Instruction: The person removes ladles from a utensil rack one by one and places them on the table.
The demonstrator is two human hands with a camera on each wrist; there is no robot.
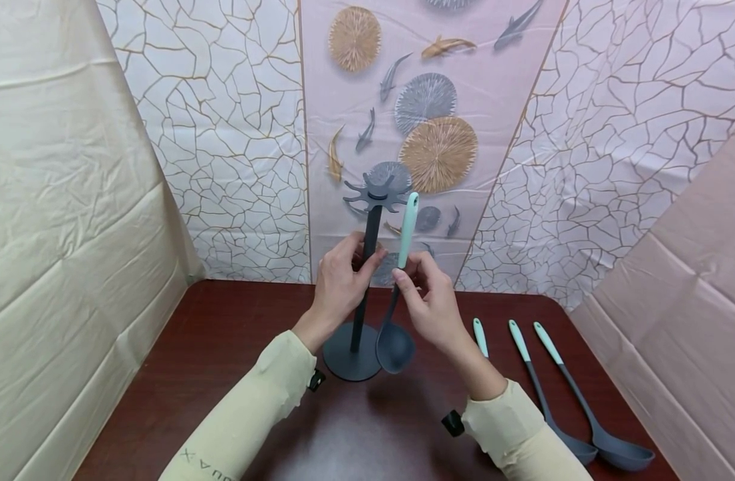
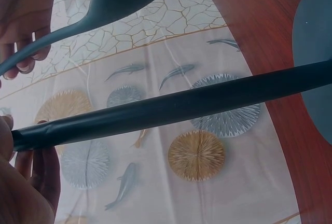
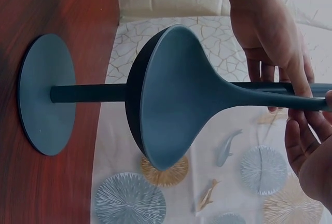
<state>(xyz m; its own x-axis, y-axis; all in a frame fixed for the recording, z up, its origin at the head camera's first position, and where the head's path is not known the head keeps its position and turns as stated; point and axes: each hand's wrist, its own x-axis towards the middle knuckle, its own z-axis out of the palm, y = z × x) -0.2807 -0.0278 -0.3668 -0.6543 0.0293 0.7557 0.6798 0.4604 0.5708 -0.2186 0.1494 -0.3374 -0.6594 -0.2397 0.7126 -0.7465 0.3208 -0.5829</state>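
A dark grey utensil stand (image 1: 360, 317) has a round base (image 3: 46, 94) on the table and a ring of hooks (image 1: 377, 194) at its top. My left hand (image 1: 337, 277) grips its pole (image 2: 181, 102) just below the hooks. Beside the pole, my right hand (image 1: 430, 304) pinches a ladle (image 1: 408, 230) where the mint-green handle meets the dark shaft. The ladle is upright, handle end up near the hooks. Its bowl (image 3: 174, 99) hangs low by the stand's base, overlapping the pole in the right wrist view.
Two more mint-handled ladles (image 1: 620, 451) (image 1: 568, 437) lie on the dark red wooden table (image 1: 223, 374) at the right. Another mint handle (image 1: 480, 336) shows beside them, the rest hidden by my right arm. Patterned cloth (image 1: 223, 133) hangs behind, with plain cloth (image 1: 67, 234) at both sides.
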